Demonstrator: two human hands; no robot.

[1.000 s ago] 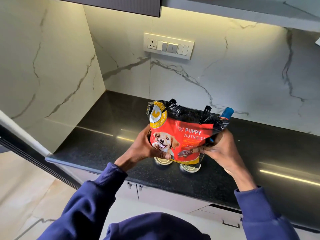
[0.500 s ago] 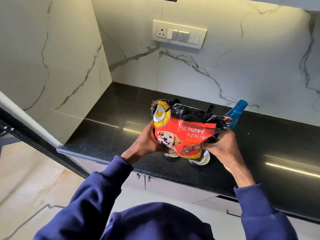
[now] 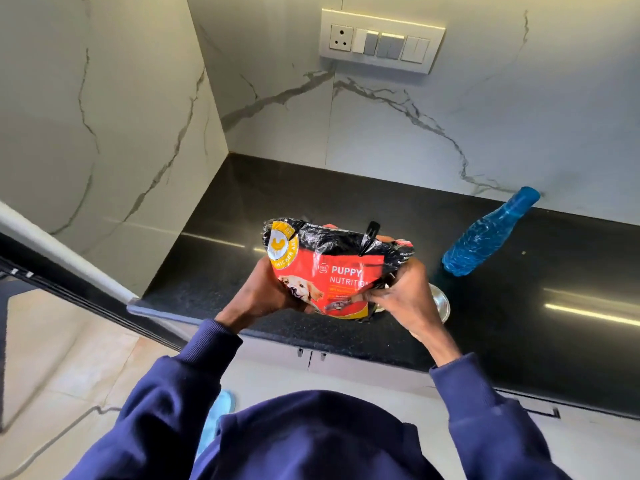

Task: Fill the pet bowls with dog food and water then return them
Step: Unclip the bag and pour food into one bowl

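The left hand point(image 3: 263, 292) and right hand point(image 3: 405, 297) grip the bag point(image 3: 329, 271) at its 9 and 3 o'clock edges, upright over the bench point(image 3: 225, 209), likely readying its clipped top for pouring into the bowl point(image 3: 441, 303) at its 4 o'clock.

A white marble wall point(image 3: 502, 116) with grey veins carries a cream switch plate point(image 3: 381, 41): one socket and a row of rockers, its top edge lit from above. Below the plate a polished black surface point(image 3: 242, 202) runs along the wall, with streaks of light mirrored in it down and right of the plate. Left of the plate a second marble wall point(image 3: 104, 98) meets the first in a corner. Under the surface's front edge, below the plate, sit pale cabinet doors point(image 3: 346, 370) with small dark handles point(image 3: 322, 356). Far down-left of the plate lies beige tiled floor point(image 3: 62, 358), crossed by a dark rail point(image 3: 79, 292).
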